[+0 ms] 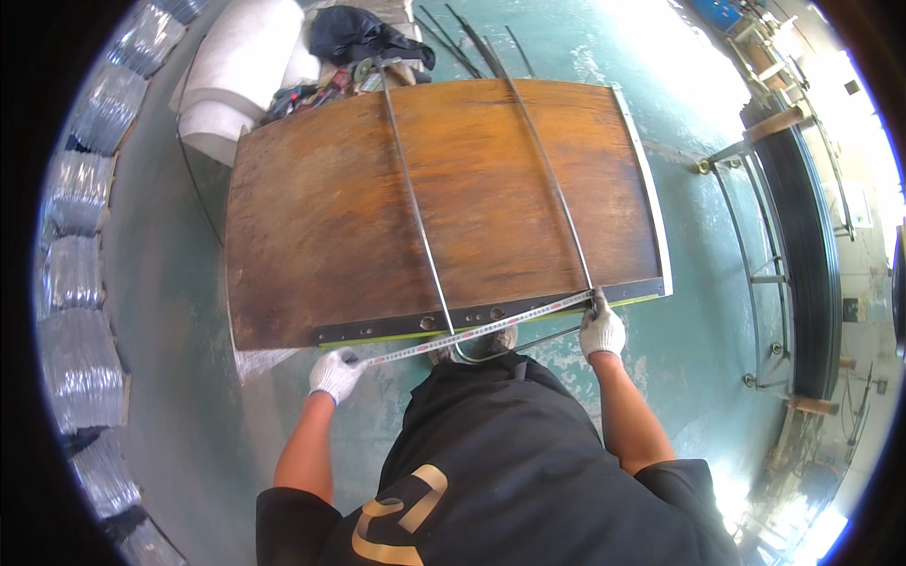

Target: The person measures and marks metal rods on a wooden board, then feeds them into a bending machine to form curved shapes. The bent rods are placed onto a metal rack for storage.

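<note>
My left hand [338, 373], in a white knit glove, grips one end of the pulled-out tape of a tape measure [481, 330]. The tape runs slantwise up to my right hand [602, 327], gloved too, which holds its other part against the tip of a thin metal rod [555, 187]. A second metal rod [414, 205], to the left, lies across the brown wooden tabletop [318, 212] and bends round beyond the near edge, under the tape. Along that edge runs a dark metal strip with holes [389, 327]. The tape's case cannot be made out.
Large white rolls [241, 71] and a heap of power tools [329, 92] lie beyond the table's far left corner. Plastic-wrapped stacks [78, 361] line the left side. On the right stands a metal rack [754, 276] beside long dark strips [807, 262]. More dark rods [453, 42] are behind the table.
</note>
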### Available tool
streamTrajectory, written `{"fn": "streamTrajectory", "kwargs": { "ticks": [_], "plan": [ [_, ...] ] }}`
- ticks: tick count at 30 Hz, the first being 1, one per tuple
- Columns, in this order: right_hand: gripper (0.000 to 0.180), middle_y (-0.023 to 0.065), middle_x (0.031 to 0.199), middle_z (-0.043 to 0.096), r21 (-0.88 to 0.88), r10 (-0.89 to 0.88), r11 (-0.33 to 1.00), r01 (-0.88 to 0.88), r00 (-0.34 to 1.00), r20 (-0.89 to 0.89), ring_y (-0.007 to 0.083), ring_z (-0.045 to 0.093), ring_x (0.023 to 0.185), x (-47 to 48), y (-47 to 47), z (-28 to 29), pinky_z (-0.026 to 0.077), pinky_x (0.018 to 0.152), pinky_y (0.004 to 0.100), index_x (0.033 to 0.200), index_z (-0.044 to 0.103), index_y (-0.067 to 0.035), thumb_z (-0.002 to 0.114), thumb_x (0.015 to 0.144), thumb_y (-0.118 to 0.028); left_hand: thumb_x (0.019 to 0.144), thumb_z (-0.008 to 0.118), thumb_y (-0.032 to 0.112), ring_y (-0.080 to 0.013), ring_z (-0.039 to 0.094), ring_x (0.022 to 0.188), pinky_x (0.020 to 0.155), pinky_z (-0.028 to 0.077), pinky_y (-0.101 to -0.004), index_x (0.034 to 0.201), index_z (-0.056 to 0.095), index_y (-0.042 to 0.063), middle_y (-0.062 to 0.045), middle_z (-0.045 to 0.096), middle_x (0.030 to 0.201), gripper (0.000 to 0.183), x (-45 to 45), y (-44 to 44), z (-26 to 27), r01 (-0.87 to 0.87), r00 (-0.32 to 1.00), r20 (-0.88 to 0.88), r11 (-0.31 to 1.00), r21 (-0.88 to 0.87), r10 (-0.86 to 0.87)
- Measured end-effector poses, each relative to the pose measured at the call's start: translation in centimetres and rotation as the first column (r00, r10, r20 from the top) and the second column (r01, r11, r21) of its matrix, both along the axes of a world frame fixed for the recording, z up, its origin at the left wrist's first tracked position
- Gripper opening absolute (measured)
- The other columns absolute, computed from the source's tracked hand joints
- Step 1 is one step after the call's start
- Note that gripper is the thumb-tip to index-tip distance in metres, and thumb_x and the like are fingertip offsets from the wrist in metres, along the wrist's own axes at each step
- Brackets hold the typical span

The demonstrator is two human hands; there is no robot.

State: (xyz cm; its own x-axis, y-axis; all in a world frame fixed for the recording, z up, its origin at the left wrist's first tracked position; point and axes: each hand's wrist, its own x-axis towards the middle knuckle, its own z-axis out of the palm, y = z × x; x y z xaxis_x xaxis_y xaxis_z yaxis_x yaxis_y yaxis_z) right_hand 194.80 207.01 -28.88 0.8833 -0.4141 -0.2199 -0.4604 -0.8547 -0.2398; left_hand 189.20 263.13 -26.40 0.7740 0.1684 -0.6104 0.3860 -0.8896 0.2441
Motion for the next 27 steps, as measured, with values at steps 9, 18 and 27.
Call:
{"fn": "streamTrajectory", "kwargs": {
  "ticks": [9,18,27],
  "plan": [
    [0.057,0.0286,0.102,0.079,0.005,0.025,1.000,-0.025,1.000,-0.016,0.0480,0.077,0.095,0.2,-0.1,0.3,0.060,0.087,0.0576,0.160,0.064,-0.022,0.066,0.103,-0.023,0.097,0.076,0.058,-0.0392,0.076,0.115,0.099,0.060,-0.0495,0.116,0.085,0.012,-0.017,0.083,0.119,0.050,0.8,-1.9,2.1,-0.039,0.998,-0.038,0.999,0.011,0.039],
    [0.055,0.0291,0.103,0.078,0.012,0.047,0.999,-0.047,0.999,-0.028,0.0483,0.077,0.096,0.5,0.4,1.4,0.060,0.086,0.0566,0.158,0.066,-0.020,0.067,0.103,-0.020,0.096,0.078,0.057,-0.0374,0.078,0.110,0.095,0.061,-0.0490,0.112,0.087,0.016,-0.013,0.084,0.114,0.045,1.1,-3.5,2.5,-0.058,0.998,-0.035,0.997,0.058,0.060],
    [0.054,0.0299,0.104,0.078,0.042,0.103,0.993,-0.107,0.992,0.079,0.0492,0.076,0.096,0.2,-0.7,0.0,0.059,0.086,0.0567,0.155,0.068,-0.018,0.066,0.101,-0.018,0.094,0.081,0.056,-0.0377,0.078,0.111,0.097,0.060,-0.0490,0.113,0.086,0.015,-0.015,0.083,0.116,0.045,1.3,-3.4,2.3,-0.042,0.999,-0.014,0.997,0.064,0.043]
  ]
}}
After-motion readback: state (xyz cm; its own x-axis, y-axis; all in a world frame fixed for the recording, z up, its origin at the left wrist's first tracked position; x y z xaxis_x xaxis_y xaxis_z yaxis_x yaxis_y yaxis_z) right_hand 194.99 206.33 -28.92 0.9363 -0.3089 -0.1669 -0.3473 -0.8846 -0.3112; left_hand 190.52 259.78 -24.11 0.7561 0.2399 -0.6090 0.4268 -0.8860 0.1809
